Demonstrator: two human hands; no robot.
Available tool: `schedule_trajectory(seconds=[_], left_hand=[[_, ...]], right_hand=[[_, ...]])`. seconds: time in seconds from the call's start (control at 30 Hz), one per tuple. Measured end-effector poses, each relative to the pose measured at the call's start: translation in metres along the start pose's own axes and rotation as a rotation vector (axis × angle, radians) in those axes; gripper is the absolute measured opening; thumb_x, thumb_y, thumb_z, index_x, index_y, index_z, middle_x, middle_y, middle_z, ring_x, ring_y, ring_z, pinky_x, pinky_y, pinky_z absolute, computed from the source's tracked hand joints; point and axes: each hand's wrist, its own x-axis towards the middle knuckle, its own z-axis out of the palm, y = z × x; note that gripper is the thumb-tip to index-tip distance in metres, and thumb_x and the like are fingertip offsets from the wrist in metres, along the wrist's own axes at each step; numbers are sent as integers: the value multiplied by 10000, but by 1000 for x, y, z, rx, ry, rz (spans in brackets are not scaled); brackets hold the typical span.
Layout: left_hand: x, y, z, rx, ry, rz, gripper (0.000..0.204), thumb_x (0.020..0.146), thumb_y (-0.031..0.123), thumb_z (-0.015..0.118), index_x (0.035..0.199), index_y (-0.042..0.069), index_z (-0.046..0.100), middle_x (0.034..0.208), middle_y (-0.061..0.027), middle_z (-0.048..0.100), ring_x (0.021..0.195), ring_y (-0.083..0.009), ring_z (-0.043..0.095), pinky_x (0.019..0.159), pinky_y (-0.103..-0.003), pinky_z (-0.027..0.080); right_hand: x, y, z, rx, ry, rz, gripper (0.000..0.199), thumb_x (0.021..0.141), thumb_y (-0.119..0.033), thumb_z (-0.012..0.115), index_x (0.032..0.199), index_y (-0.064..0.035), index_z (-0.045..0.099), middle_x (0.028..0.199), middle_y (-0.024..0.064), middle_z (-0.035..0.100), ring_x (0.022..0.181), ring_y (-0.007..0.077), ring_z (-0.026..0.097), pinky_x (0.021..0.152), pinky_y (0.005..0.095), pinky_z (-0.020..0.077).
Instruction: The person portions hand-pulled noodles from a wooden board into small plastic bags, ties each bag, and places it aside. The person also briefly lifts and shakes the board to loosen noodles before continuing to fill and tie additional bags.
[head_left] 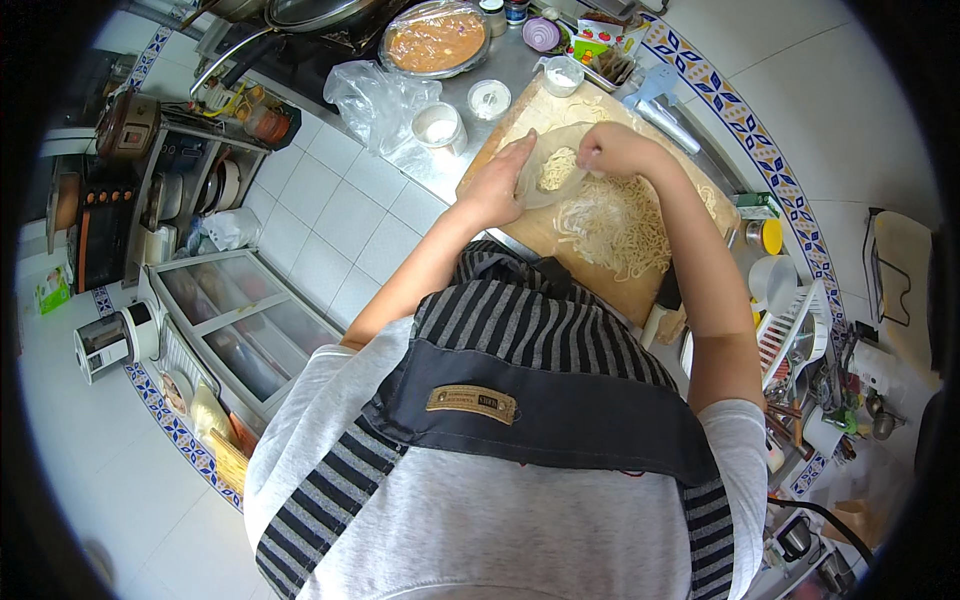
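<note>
On the floured wooden board [545, 225] a translucent plastic bag [533, 188] gapes, with a small heap of pale noodles [557, 170] inside it. My left hand [497, 182] grips the bag's left edge, thumb and fingers closed round it. At the right edge of the bag, my right hand [612, 150] is closed with its fingers curled in; what they hold is hidden. Just below that hand spreads a larger pile of loose, flour-dusted noodles [620, 228]. A dark knife handle [668, 290] shows beside the pile, partly hidden by my right forearm.
Beyond the board's left side stand a tub of white powder [439, 130], a round white lid [489, 100] and a crumpled plastic bag [375, 100]. A film-covered bowl of orange food [436, 40] sits behind. To the right are a yellow-lidded jar [768, 237] and a dish rack [795, 335].
</note>
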Motion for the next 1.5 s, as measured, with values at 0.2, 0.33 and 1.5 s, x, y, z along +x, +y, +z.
schedule_trajectory(seconds=[0.2,0.33,1.5], left_hand=[[14,-5,-11,-189,-64,-32,864,612,-52,529,1439,70,311,1193,-218,517,656,-270,526,629,-316,458],[17,-2,-21,-115,-62,-32,860,604,-64,521,1430,67,322,1231,-231,507,885,-322,572,807,-349,471],[-15,-8,-10,-181,97,-129,871,645,-67,499,1464,70,238,1361,-217,427,1112,-356,519,889,-330,452]], right_hand=[[23,1,18,345,164,-223,245,798,-84,590,1027,-42,667,893,115,687,693,180,638,654,327,513],[10,-4,26,-292,222,49,434,768,-188,672,1184,-94,588,1093,147,632,1005,272,594,867,378,477],[41,-12,91,562,856,-344,53,748,-57,616,795,-33,627,787,118,642,696,216,636,617,320,513]])
